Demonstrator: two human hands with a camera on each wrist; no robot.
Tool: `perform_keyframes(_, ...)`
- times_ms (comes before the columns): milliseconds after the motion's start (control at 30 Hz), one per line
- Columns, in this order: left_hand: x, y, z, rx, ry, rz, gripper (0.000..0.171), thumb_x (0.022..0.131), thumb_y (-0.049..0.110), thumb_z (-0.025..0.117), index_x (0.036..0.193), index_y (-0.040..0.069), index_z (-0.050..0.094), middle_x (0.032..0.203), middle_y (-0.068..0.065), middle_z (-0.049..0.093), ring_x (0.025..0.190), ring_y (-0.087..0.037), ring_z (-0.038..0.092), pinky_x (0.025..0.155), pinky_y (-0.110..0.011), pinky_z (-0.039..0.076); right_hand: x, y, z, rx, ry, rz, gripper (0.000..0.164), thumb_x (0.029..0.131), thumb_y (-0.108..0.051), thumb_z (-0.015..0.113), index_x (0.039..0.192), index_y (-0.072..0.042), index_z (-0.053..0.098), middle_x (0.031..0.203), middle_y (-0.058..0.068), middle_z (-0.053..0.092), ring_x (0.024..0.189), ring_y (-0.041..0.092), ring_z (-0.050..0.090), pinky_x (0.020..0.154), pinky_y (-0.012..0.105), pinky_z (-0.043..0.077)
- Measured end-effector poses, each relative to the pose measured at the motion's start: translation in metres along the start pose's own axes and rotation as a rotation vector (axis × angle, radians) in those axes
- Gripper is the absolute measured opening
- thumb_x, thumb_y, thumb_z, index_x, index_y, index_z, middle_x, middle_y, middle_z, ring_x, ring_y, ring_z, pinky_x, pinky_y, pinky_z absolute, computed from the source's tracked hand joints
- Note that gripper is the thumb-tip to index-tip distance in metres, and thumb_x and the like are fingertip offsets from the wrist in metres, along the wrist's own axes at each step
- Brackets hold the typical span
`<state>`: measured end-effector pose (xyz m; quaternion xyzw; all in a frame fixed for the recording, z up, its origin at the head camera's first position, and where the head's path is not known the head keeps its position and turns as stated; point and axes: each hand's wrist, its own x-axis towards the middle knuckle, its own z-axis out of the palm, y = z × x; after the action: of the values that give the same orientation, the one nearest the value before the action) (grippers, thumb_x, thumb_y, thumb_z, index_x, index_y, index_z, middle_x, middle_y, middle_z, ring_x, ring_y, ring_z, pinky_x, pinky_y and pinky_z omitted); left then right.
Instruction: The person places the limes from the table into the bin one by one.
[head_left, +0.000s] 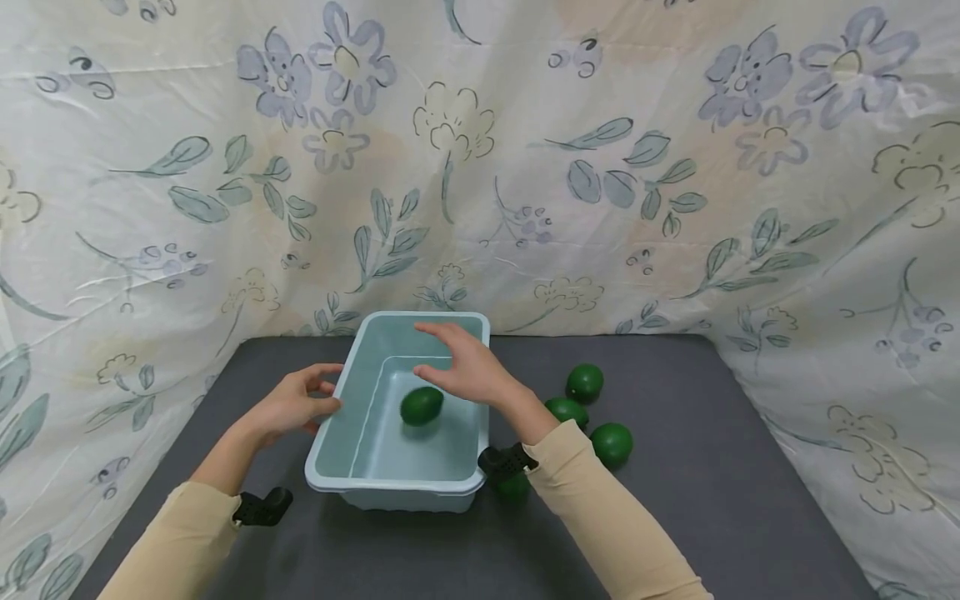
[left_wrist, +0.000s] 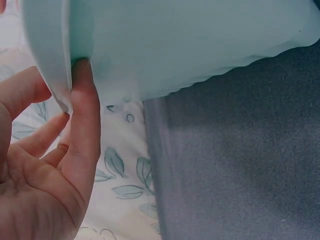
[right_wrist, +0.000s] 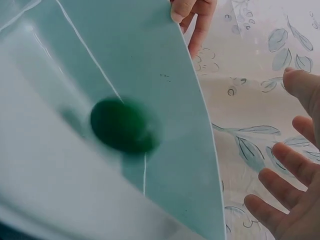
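Observation:
A pale blue-green plastic tub (head_left: 397, 485) stands on the dark table. My left hand (head_left: 292, 404) pinches its left rim, with fingers on both sides of the edge in the left wrist view. Over the tub's far right part is my right hand (head_left: 468, 367), thumb and fingers spread and holding nothing. Inside the tub's outline is one glossy dark green oval fruit (head_left: 422, 406), below the right hand. That fruit (right_wrist: 125, 126) looks blurred in the right wrist view.
To the right of the tub lie several more green fruits, among them one at the back (head_left: 585, 383) and one farther right (head_left: 611, 445). Another fruit (head_left: 513, 487) is partly hidden under the right wrist. A floral cloth (head_left: 480, 167) hangs behind the grey-black table (head_left: 712, 467).

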<state>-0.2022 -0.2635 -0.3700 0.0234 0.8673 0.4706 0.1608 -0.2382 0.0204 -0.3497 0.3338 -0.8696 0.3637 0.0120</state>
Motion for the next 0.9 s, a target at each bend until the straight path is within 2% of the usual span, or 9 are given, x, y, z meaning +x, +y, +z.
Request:
perform_keyframes(400,0.001,-0.002,-0.001,0.003,0.015,-0.002,0.064,0.087,0.012,0.059,0.143,0.007,0.027,0.113,-0.02,0.052,0.086,-0.023,0.062,0.065,-0.042,0.055,-0.014,0.006,-0.011,0.021,0.039,-0.019,0.058,0.087,-0.033,0.062,0.139,-0.021,0.041,0.141,-0.002,0.04,0.128,0.015,0.039,0.1,0.038,0.039)
perform_keyframes(667,0.002,-0.001,0.0,-0.009,0.011,0.006,0.063,0.088,0.011,0.059,0.143,0.006,0.027,0.112,-0.02,0.052,0.085,-0.022,0.062,0.065,-0.042,0.055,-0.037,0.016,-0.023,-0.01,0.13,-0.077,0.054,0.086,-0.031,0.065,0.135,-0.023,0.045,0.136,-0.005,0.045,0.126,0.014,0.041,0.097,0.04,0.042)
perform_keyframes(767,0.002,-0.001,0.0,-0.009,0.012,0.004,0.064,0.088,0.011,0.059,0.143,0.006,0.027,0.111,-0.02,0.052,0.085,-0.022,0.062,0.065,-0.041,0.055,-0.046,0.022,-0.026,-0.022,0.165,-0.106,0.054,0.085,-0.028,0.065,0.135,-0.021,0.045,0.134,-0.002,0.046,0.126,0.016,0.042,0.097,0.041,0.042)
perform_keyframes(900,0.002,-0.002,0.0,-0.005,0.013,0.001,0.064,0.088,0.012,0.059,0.143,0.007,0.027,0.113,-0.02,0.051,0.086,-0.022,0.062,0.065,-0.041,0.055,-0.057,0.031,-0.027,-0.023,0.201,-0.098,0.054,0.085,-0.026,0.066,0.134,-0.018,0.046,0.134,0.0,0.047,0.126,0.017,0.042,0.099,0.041,0.041)
